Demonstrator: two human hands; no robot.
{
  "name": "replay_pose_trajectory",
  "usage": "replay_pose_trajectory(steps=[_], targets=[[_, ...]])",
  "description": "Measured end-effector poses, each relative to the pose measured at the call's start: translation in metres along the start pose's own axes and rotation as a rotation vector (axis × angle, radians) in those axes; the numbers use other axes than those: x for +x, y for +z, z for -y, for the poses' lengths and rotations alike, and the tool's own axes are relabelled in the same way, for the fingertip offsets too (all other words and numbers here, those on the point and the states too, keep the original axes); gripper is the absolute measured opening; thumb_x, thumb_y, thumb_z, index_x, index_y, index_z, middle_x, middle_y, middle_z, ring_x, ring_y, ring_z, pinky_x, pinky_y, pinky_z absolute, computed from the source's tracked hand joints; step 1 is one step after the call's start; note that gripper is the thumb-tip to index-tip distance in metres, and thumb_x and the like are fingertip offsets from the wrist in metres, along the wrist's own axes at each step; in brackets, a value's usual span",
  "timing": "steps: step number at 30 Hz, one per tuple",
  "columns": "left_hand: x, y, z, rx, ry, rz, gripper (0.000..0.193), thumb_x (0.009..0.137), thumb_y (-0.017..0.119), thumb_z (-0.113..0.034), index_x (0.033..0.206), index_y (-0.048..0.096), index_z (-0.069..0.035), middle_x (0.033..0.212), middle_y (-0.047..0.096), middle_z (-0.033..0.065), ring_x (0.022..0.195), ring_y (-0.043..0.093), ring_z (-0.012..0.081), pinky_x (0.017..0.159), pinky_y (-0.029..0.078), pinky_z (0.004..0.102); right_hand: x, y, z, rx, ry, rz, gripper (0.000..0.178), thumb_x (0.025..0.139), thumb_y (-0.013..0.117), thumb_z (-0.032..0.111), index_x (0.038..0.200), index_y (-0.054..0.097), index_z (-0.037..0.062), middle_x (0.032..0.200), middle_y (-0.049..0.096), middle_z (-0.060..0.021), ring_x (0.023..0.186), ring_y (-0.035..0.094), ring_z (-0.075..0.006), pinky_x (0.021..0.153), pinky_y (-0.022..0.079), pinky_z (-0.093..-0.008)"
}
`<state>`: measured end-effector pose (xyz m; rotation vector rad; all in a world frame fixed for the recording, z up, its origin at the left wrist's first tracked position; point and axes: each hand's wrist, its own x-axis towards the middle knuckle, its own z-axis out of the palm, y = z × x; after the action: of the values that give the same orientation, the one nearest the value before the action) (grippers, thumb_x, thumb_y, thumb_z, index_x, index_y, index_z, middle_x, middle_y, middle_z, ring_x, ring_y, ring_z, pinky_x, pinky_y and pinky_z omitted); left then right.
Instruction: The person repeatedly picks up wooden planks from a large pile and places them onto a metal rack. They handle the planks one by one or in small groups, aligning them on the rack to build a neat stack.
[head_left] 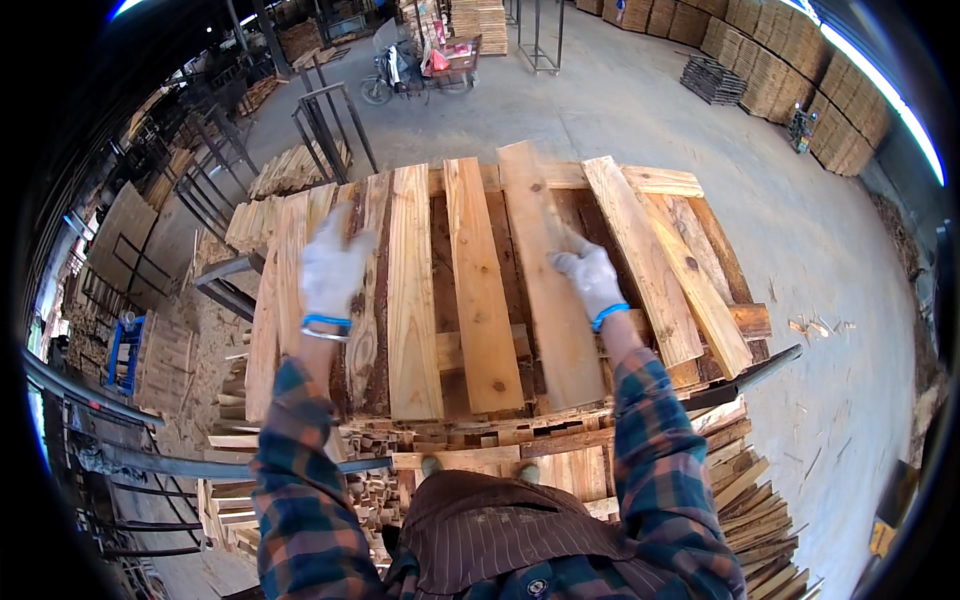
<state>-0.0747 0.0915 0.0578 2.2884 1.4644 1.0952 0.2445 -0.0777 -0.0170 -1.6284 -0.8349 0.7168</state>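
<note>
A stack of wooden pallet boards lies in front of me, with several loose planks laid side by side on top. My left hand point(332, 268), in a white glove with a blue cuff, rests flat on a dark, rough plank point(368, 300) near the left side. My right hand point(590, 278), gloved the same way, presses on a long pale plank point(545, 290) in the middle right. Between them lie two more light planks point(415, 300), point(480, 300). Both my forearms wear plaid sleeves.
Slanted planks point(660, 260) lie at the right of the stack. Cut wood pieces point(750, 500) pile up at my lower right. Metal racks point(325, 120) stand behind left, a parked three-wheeled vehicle point(420, 65) farther back, and pallet stacks point(790, 70) line the right wall. Concrete floor point(830, 260).
</note>
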Motion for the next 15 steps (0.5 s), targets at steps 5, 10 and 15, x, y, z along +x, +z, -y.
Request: replay_pose_trajectory(steps=[5,10,15], targets=[[-0.002,-0.082,0.192,0.657,-0.412,0.353,0.067,0.092,0.048,-0.063,0.135,0.055,-0.012,0.130,0.055,0.0303,0.110,0.060,0.0474,0.094,0.048,0.0537,-0.004,0.082,0.004,-0.276,0.087,0.056,0.053,0.087,0.063,0.035,0.132,0.060,0.0079,0.116,0.067,-0.0229,0.107,0.065,-0.0387,0.094,0.050,-0.0410],[-0.014,-0.039,0.170,0.513,-0.346,0.140,0.069,0.092,0.048,-0.063,0.127,0.061,-0.004,0.116,0.060,0.0330,0.109,0.058,0.0473,0.093,0.047,0.0513,0.006,0.056,0.026,-0.835,0.056,0.134,0.049,0.087,0.064,0.038,0.124,0.061,0.0064,0.114,0.067,-0.0216,0.104,0.066,-0.0378,0.092,0.051,-0.0452],[-0.015,-0.069,0.230,0.236,-0.359,0.107,0.071,0.093,0.050,-0.060,0.131,0.057,-0.001,0.116,0.064,0.0316,0.110,0.061,0.0437,0.093,0.047,0.0475,0.000,-0.011,0.053,-1.244,-0.219,-0.147,0.067,0.082,0.069,0.046,0.137,0.050,0.0129,0.117,0.062,-0.0204,0.109,0.061,-0.0379,0.088,0.051,-0.0469]])
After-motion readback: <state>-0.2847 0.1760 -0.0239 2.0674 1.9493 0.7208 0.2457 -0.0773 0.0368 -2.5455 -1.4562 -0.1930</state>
